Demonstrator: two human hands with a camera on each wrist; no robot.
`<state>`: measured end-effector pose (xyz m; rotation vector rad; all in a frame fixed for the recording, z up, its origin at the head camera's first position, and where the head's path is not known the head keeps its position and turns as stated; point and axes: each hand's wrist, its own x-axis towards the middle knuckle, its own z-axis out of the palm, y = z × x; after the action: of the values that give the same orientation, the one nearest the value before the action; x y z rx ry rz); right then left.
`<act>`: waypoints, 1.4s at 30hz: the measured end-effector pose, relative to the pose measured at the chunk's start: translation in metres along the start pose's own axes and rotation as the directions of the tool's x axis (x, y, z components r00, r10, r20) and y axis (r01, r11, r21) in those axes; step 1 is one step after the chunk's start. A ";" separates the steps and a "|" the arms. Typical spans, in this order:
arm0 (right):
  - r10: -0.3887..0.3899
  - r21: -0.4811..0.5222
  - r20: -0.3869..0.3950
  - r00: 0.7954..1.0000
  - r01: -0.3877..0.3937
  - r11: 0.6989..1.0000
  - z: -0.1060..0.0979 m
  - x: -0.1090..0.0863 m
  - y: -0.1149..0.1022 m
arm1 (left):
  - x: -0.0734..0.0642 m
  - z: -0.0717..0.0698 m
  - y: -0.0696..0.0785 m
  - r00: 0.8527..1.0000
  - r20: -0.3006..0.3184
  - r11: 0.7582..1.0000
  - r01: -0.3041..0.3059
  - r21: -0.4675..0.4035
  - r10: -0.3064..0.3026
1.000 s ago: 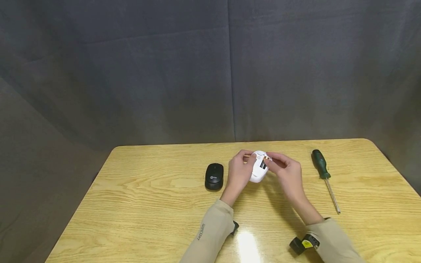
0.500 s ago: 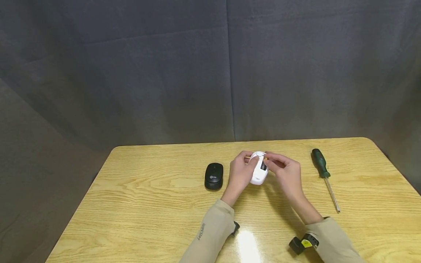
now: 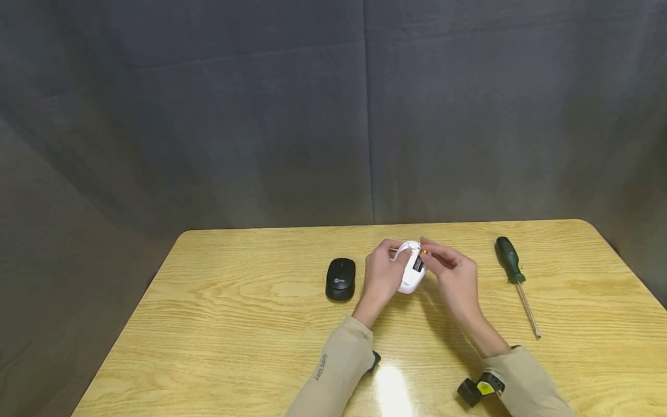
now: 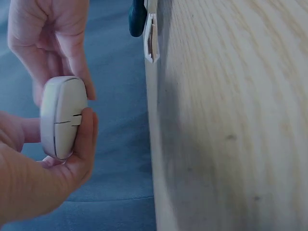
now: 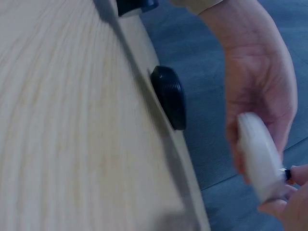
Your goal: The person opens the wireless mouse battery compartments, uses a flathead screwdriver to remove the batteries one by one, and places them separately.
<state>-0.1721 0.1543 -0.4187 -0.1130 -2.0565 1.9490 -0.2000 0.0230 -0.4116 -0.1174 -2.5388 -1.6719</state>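
Note:
In the head view my left hand (image 3: 382, 272) grips a white computer mouse (image 3: 410, 282) above the table, its underside turned up and the dark battery slot (image 3: 418, 264) uncovered. At the slot's upper right edge, my right hand (image 3: 460, 284) pinches a small battery (image 3: 424, 252) with a gold-coloured end, mostly hidden by the fingertips. From the right wrist, a dark and silver bit of the battery (image 5: 287, 174) shows between the right fingers, beside the blurred white mouse. The left wrist view shows the mouse's top (image 4: 70, 103), left fingers around it and the right hand (image 4: 50, 38) beyond.
A black mouse (image 3: 341, 279) sits on the wooden table (image 3: 234, 324) left of my hands. To their right lies a green-handled screwdriver (image 3: 509, 260), tip toward me. An unclear white piece (image 4: 151, 38) shows near the screwdriver handle in the left wrist view. Dark cloth (image 3: 260, 116) hangs behind.
The white mouse has tilted slightly in my left hand, whose thumb has slid further across it. The battery's gold end has come from inside the slot to its right edge with my right fingers.

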 end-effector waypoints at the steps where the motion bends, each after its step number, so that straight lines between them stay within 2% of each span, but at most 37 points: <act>1: -0.010 0.004 0.001 1.000 0.010 1.000 0.000 0.000 -0.001 | 0.000 0.000 0.000 1.000 0.000 1.000 -0.002 0.008 0.002; 6: -0.096 0.007 -0.001 0.995 0.096 0.995 -0.002 -0.001 -0.006 | -0.001 -0.002 0.005 1.000 -0.008 1.000 -0.008 -0.016 0.008; 10: -0.163 -0.046 -0.023 0.986 0.162 0.986 -0.004 0.000 -0.006 | -0.002 -0.002 0.006 1.000 -0.002 0.998 -0.003 -0.060 0.003; 15: -0.269 -0.148 -0.035 0.962 0.261 0.954 -0.004 0.000 -0.002 | -0.001 -0.002 0.005 1.000 -0.014 0.997 0.018 -0.071 -0.019; 19: -0.321 -0.153 -0.029 0.947 0.313 0.937 -0.002 -0.002 -0.001 | 0.000 -0.003 0.005 0.999 -0.017 0.996 0.032 -0.078 -0.034; 23: -0.316 -0.145 -0.024 0.948 0.309 0.940 -0.001 -0.002 -0.003 | 0.000 -0.004 0.005 1.000 -0.006 0.996 0.026 -0.088 -0.027; 26: -0.304 -0.175 -0.027 0.952 0.295 0.939 -0.001 -0.001 -0.005 | 0.000 -0.005 0.004 1.000 0.000 0.995 0.013 -0.097 -0.013; 31: -0.253 -0.185 -0.036 0.967 0.242 0.952 -0.003 0.000 -0.008 | 0.000 -0.004 0.003 1.000 0.012 0.994 -0.002 -0.108 0.003; 36: -0.187 -0.118 -0.069 0.980 0.178 0.977 -0.006 0.003 -0.009 | 0.000 -0.003 0.003 0.999 0.034 0.995 -0.003 -0.100 0.007; 42: -0.130 -0.013 -0.092 0.987 0.129 0.992 -0.011 0.005 -0.011 | 0.001 -0.002 0.003 0.999 0.046 0.996 0.005 -0.092 0.000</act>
<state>-0.1721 0.1658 -0.4063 -0.0674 -1.9611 1.8244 -0.2004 0.0222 -0.4084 -0.1621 -2.4953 -1.8080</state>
